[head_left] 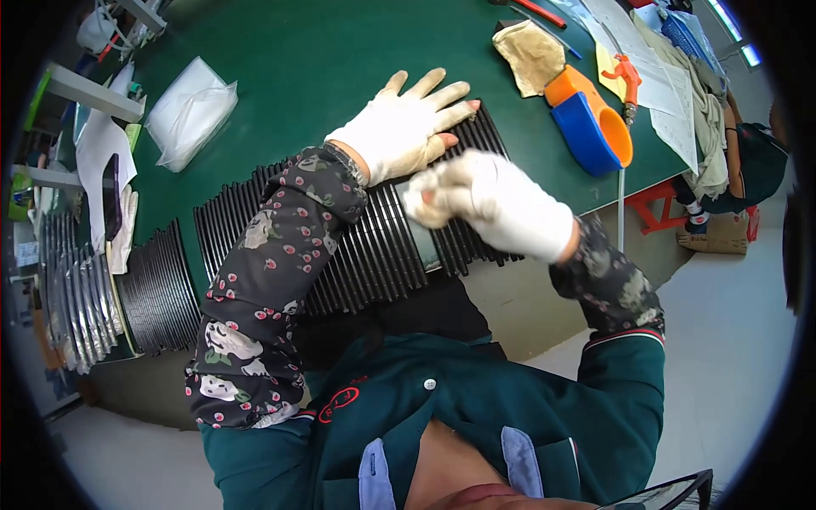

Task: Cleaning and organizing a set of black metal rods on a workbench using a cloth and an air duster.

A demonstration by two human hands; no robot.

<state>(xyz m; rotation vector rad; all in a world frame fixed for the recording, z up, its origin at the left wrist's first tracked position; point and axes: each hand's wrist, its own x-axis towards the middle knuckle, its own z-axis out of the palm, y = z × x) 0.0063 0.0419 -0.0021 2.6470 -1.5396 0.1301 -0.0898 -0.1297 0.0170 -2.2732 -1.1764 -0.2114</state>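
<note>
Black slender rods (370,255) lie side by side in a broad row along the near edge of the green table (297,68). My left hand (404,127), in a white glove with some bare fingertips, rests with fingers spread over the far ends of the rods. Just right of it, my right hand (497,204), also gloved, is curled above the row, its fingers bunched together and slightly blurred. Whatever those fingers may hold is hidden. Below the right hand, a narrow gap in the row (427,249) shows a pale greenish strip between two groups of rods.
Further left lie another bundle of dark rods (159,289) and plastic-wrapped rods (81,297). A clear plastic bag (191,115) sits at the back left. Toward the right are a folded tan cloth (529,58), an orange-and-blue holder (586,127) and an orange air gun (626,76). Another person (752,170) is at far right.
</note>
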